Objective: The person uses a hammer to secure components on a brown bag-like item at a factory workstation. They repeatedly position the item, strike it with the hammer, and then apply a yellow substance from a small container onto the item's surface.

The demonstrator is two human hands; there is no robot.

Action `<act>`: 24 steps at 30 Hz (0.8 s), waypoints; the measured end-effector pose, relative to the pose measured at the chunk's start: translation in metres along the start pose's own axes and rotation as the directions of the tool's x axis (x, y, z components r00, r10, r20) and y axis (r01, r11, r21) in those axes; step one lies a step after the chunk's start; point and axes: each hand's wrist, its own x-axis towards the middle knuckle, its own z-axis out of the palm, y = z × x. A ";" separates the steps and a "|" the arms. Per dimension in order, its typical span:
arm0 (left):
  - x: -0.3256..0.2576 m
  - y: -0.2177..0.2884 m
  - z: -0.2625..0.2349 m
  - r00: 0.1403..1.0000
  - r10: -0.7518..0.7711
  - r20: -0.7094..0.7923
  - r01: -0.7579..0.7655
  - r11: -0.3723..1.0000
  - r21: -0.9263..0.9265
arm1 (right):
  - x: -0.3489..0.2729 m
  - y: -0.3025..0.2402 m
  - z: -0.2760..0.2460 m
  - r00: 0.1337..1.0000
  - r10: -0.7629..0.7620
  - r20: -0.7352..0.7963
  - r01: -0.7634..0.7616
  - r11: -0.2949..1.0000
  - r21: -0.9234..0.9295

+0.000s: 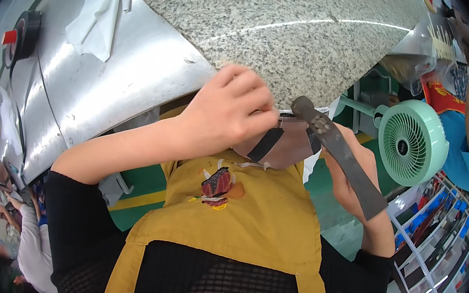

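Note:
In my right hand (pixel 354 166) is a hammer (pixel 351 165) with a dark, worn metal head. Its rounded face points toward the granite slab (pixel 271 29), and its long flat end flares out over my wrist. Most of the handle is hidden behind the head and my fingers. My left hand (pixel 233 106) is closed, fingers curled, at the slab's near edge; whatever its fingertips pinch is hidden. Just below it lies a brown leather-like piece (pixel 289 147) with black strips, in front of my mustard apron (pixel 239 210).
A shiny metal tabletop (pixel 139 66) adjoins the slab on the left, bearing a white cloth (pixel 102 15) and a black tape roll (pixel 25 39). At right stand a mint-green fan (pixel 411 143) and a wire rack (pixel 426 238). Other people work at both sides.

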 end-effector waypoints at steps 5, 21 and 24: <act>-0.002 0.004 0.004 0.994 0.107 -0.022 -0.102 0.982 0.156 | -0.002 -0.004 0.006 1.000 -0.006 -0.019 0.006 1.000 -0.027; -0.004 -0.001 0.004 0.997 0.070 -0.030 -0.067 0.993 0.095 | 0.001 -0.010 0.004 0.999 -0.051 -0.015 0.051 0.998 -0.045; -0.006 -0.002 0.002 0.998 -0.065 -0.015 0.065 0.997 -0.049 | 0.004 -0.008 0.016 0.994 -0.107 0.018 0.108 0.985 -0.138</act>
